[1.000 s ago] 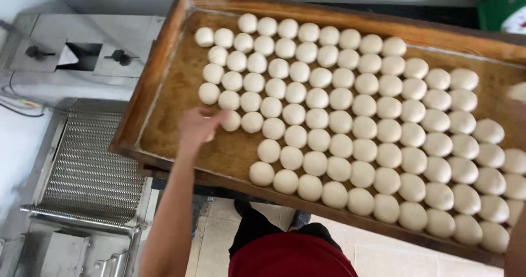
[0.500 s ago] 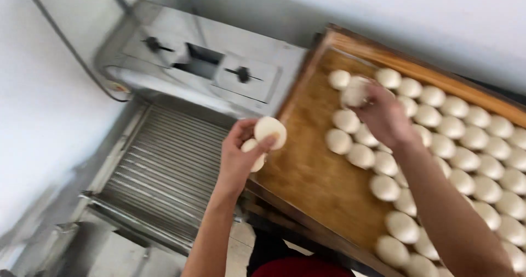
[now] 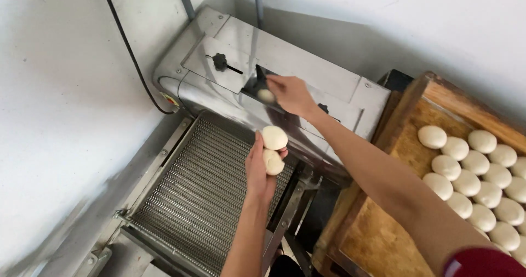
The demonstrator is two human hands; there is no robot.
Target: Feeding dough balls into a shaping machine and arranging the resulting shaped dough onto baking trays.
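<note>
Since the earlier frame the right hand has left the wooden tray and now reaches over the steel machine, fingers pinched on one small dough ball at the slot in the machine's top. The left hand has shifted over the mesh conveyor, curled around two dough balls stacked one above the other, the pair's long axis running toward the machine. Rows of dough rounds sit along the tray's right part.
</note>
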